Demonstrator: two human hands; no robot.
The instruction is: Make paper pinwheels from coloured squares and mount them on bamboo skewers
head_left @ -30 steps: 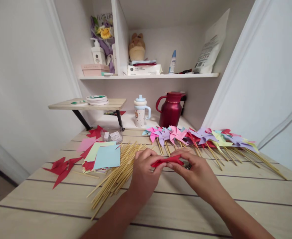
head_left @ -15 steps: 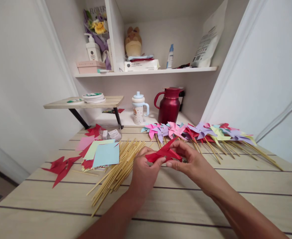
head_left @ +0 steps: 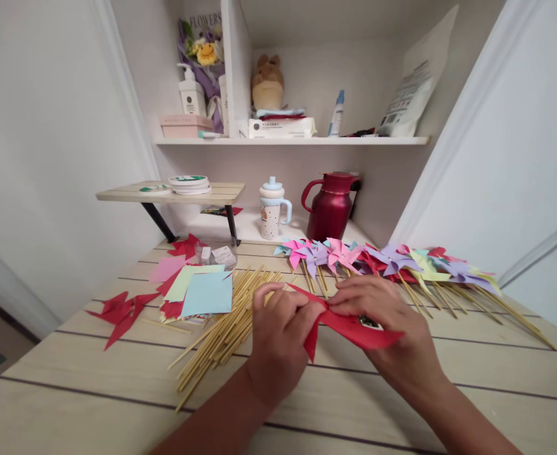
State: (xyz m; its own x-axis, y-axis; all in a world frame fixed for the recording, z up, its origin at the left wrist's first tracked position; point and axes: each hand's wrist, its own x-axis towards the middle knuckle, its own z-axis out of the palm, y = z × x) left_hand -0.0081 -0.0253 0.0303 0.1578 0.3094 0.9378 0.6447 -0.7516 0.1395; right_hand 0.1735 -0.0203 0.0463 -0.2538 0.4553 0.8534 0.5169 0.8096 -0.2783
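Observation:
A red paper pinwheel [head_left: 354, 330] is held above the table between both hands. My left hand [head_left: 281, 338] is closed on its left part, with the fingertips pressed on the paper near the middle. My right hand [head_left: 392, 316] is curled over the other side, fingers and thumb meeting near the centre. Something small and shiny, which I cannot make out, shows beside the right palm. Left of my hands lies a loose pile of thin wooden sticks [head_left: 226, 335]. Further left are a stack of coloured paper squares [head_left: 207, 294] and another red paper pinwheel [head_left: 122, 316].
A row of finished pinwheels on sticks [head_left: 339, 254] lies along the back right. Behind stand a pale cup [head_left: 270, 218] and a dark red jug [head_left: 331, 212]. At the back left is a small raised stand [head_left: 226, 191] with round lids, beside a clear bag of small pieces [head_left: 222, 256].
The red pinwheel has been turned and brought lower, its flap now pointing to the right. Both hands have shifted their grip, and the view has swung slightly left.

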